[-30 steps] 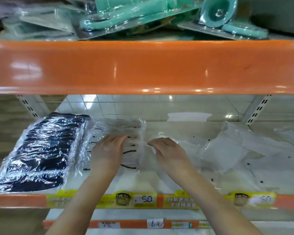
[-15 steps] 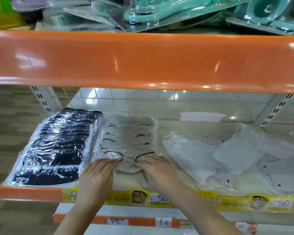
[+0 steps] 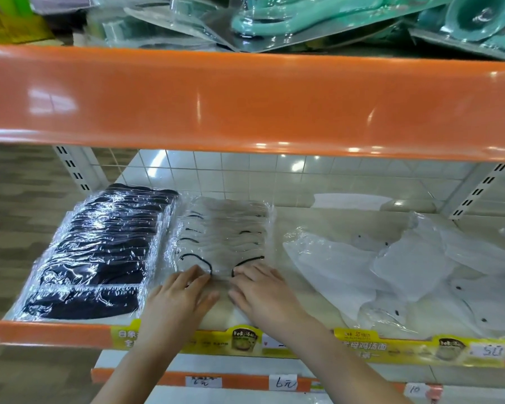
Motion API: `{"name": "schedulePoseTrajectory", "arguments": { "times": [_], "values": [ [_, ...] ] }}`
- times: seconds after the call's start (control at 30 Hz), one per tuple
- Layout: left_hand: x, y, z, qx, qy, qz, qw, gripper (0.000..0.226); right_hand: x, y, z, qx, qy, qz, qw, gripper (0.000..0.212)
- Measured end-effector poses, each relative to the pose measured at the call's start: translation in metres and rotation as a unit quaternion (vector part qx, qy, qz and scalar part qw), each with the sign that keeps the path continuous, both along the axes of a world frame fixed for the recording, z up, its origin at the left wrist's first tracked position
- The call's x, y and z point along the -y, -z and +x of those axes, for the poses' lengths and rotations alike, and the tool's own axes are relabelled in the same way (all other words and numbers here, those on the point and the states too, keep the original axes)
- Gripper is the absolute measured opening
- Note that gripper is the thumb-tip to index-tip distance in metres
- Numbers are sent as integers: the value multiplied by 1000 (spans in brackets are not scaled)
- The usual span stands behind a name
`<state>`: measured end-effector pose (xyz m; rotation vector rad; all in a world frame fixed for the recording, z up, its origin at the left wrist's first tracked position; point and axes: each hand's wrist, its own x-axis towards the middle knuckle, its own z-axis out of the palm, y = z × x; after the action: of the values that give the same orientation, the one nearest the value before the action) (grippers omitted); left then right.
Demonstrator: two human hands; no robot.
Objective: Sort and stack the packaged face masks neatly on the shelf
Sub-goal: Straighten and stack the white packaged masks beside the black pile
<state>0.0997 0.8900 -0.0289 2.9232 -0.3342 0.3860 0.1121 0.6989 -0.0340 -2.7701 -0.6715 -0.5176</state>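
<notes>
Down in the lower middle of the frame, both hands lie flat on the near end of a stack of white face masks (image 3: 226, 234) wrapped in clear plastic, with black ear loops showing through the wrap. That stack sits in the centre-left of the cream shelf (image 3: 297, 220), running from the front edge toward the tiled back wall. The left hand (image 3: 178, 295) rests with its fingers straight and spread over the stack's front left corner, gripping nothing; the right hand (image 3: 262, 290) mirrors it on the front right corner, fingers likewise stretched out and pressing down rather than curled. The two hands sit close together, with a narrow gap between the thumbs. Just beside the white stack, on its left, a neat row of packaged black face masks (image 3: 99, 252) overlaps front to back, its wrappers glinting. To the right, well apart from the hands, loose packaged white masks (image 3: 391, 269) lie jumbled across the shelf in crumpled plastic. Along the shelf's orange front edge runs a yellow price strip (image 3: 362, 345). Above, a broad orange shelf lip (image 3: 245, 100) crosses the whole frame, and on top of it sit teal plastic goods in blister packs (image 3: 303, 16).
</notes>
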Motion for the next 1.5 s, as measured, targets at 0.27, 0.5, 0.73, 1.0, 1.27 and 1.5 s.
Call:
{"name": "schedulePoseTrajectory", "arguments": {
  "times": [0.27,0.5,0.73,1.0,1.27,1.5],
  "values": [
    [10,0,11,-43,-31,32,998,47,-6,5,3,-14,17,-1,1000,36],
    [20,-4,12,-6,-40,25,999,34,-5,1,3,-20,-1,23,1000,36],
    [81,-30,25,-42,12,-8,999,37,40,-24,16,-72,68,108,989,41],
    [184,-60,77,-58,74,-101,990,39,149,-40,54,-95,188,95,973,32],
    [247,-76,138,-94,90,-75,989,42,233,-72,90,-152,292,77,941,38],
    [269,-59,165,-91,68,24,993,37,242,-78,105,-131,311,3,941,32]
  ]
}}
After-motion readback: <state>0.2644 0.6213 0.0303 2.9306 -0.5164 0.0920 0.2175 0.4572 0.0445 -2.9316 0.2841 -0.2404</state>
